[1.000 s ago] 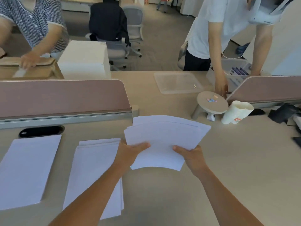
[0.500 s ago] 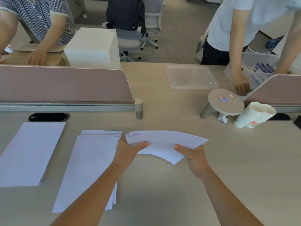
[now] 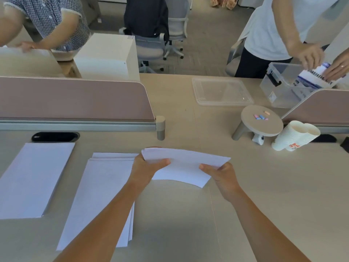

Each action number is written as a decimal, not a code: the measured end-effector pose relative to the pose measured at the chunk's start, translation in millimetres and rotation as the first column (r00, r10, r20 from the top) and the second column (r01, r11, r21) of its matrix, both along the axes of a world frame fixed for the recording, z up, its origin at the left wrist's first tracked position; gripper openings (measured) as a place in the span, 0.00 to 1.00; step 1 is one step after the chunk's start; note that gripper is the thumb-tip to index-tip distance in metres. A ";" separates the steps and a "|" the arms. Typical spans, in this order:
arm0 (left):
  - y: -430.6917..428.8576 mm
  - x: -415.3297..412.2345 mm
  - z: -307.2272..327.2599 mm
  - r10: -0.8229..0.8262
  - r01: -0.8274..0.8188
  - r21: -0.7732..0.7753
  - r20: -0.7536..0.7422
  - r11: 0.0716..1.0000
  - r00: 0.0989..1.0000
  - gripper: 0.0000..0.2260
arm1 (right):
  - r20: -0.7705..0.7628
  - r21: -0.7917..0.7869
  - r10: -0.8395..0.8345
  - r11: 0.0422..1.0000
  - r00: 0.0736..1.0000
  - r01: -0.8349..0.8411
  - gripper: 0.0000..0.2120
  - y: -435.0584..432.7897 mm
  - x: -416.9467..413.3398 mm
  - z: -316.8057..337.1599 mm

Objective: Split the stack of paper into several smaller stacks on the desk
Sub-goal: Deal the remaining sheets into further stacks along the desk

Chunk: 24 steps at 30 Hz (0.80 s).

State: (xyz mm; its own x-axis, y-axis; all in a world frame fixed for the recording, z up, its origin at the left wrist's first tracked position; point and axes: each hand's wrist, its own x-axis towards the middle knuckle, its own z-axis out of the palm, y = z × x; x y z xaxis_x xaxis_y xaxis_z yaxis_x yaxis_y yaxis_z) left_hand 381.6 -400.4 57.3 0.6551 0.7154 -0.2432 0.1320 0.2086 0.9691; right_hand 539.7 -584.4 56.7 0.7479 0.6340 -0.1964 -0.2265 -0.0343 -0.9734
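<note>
Two flat piles of white paper sheets already lie on the pale wood-grain desk (image 3: 264, 205), both left of the held sheaf: the far-left pile (image 3: 32, 178) sits neat and apart, the nearer pile (image 3: 102, 190) lies just beside the held sheaf, its edges slightly fanned, partly under the left forearm. The held sheaf of white paper (image 3: 185, 167) is lifted off the desk, bowed upward in the middle, casting a shadow below — gripped at both near corners. Left hand (image 3: 145, 167) pinches the sheaf's left edge, thumb on top; right hand (image 3: 224, 176) pinches its right near corner, thumb on top too, fingers under and out of sight.

Step in hand, as I judge it: carrying the remaining portion to start a third pile. Bare desk lies right of and below the sheaf. Next move calls for lowering it flat onto that bare patch, clear of the nearer pile's edge, then peeling off a part or releasing it whole — can't tell the sheet count. Stack of white paper cups (image 3: 294, 137) lies well right of the sheaf, out of the way
</note>
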 end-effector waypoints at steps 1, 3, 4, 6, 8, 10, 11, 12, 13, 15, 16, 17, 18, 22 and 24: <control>1.6 -0.2 -0.1 -0.003 0.003 -0.003 0.006 1.000 1.000 0.17 | -0.006 -0.015 0.006 1.000 1.000 -0.006 0.10 1.2 0.0 -1.2; 0.3 1.4 3.2 -0.016 0.016 -0.013 0.007 1.000 1.000 0.16 | -0.027 -0.001 0.006 1.000 1.000 -0.006 0.11 5.1 -0.9 -3.3; -1.1 2.2 4.7 -0.027 0.027 -0.018 0.017 0.999 0.999 0.14 | -0.040 0.018 -0.001 1.000 0.999 0.002 0.11 7.4 -1.6 -3.9; -2.7 5.4 12.7 -0.017 0.017 -0.006 0.037 1.000 0.999 0.12 | -0.048 0.047 -0.022 0.999 0.999 0.024 0.11 12.2 -1.7 -0.3; 1.9 8.0 17.7 0.006 -0.005 -0.008 0.069 1.000 0.998 0.12 | -0.028 0.074 -0.027 0.997 0.999 0.029 0.14 14.8 0.7 5.6; 6.4 8.9 21.6 0.018 -0.018 0.003 0.067 1.000 0.998 0.17 | -0.017 0.085 -0.017 0.996 1.000 0.019 0.17 13.8 4.6 7.3; 8.3 9.1 20.6 0.020 -0.021 0.007 0.058 1.000 0.998 0.18 | -0.026 0.075 -0.013 0.997 1.000 0.015 0.19 13.0 5.8 6.7; 9.7 8.7 19.2 0.019 -0.019 0.006 0.051 1.000 0.999 0.17 | -0.036 0.052 -0.008 0.999 0.999 0.010 0.20 12.5 6.9 4.5; 9.8 8.4 18.0 0.021 -0.021 0.002 0.043 1.000 0.999 0.16 | -0.040 0.025 0.003 1.000 0.999 -0.002 0.20 12.8 6.6 2.8; 10.2 7.6 15.9 0.015 -0.014 -0.015 0.034 1.000 0.999 0.15 | -0.017 -0.029 0.032 0.999 0.999 -0.032 0.10 15.4 4.3 -1.4; 10.3 7.6 15.7 0.010 -0.009 -0.027 0.036 1.000 0.999 0.14 | 0.002 -0.047 0.034 0.998 0.999 -0.034 0.07 17.1 3.1 -3.1; 10.4 7.7 16.9 0.016 -0.014 -0.041 0.035 0.999 0.999 0.14 | 0.011 -0.052 0.027 0.998 1.000 -0.027 0.06 19.2 1.6 -2.6; 10.7 7.8 19.9 0.024 -0.023 -0.049 0.035 0.999 0.999 0.12 | 0.016 -0.044 0.018 0.999 1.000 -0.017 0.05 21.0 0.8 -0.6; 15.7 4.4 29.4 -0.017 0.021 -0.050 0.069 0.999 0.997 0.12 | 0.032 0.011 0.032 0.999 0.999 -0.032 0.06 20.4 4.6 6.6; 19.1 -0.9 27.2 -0.064 0.069 -0.053 0.090 0.996 0.994 0.21 | 0.016 0.015 0.046 0.999 0.999 -0.046 0.08 18.0 7.0 4.9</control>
